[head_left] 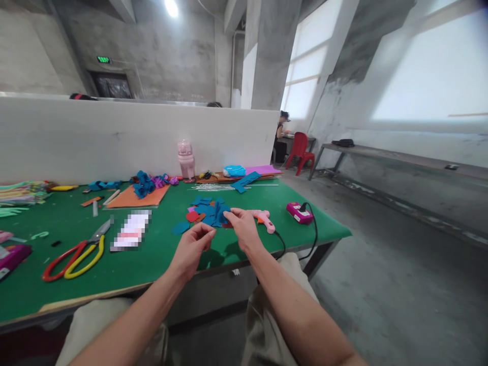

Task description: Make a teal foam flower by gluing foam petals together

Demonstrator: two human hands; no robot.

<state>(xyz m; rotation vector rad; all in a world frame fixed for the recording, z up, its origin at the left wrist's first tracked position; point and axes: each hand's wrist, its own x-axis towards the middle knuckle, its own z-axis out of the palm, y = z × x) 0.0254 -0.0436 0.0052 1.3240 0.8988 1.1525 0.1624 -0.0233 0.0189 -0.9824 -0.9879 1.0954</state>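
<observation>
My left hand (193,247) hovers above the green table (152,254) near its front edge, fingers curled together in a pinch; what it holds, if anything, is too small to make out. My right hand (242,227) reaches to the pile of blue and red felt pieces (208,212), fingertips pinched on the edge of a blue piece. A pink glue gun (265,219) lies just right of that hand.
Red and yellow scissors (74,252) and a blurred card (131,230) lie left. An orange felt sheet (137,197), blue felt flowers (145,184), a pink bottle (186,160) and a pink power strip (299,212) are on the table. A white partition stands behind. A person sits far back by a red chair (301,150).
</observation>
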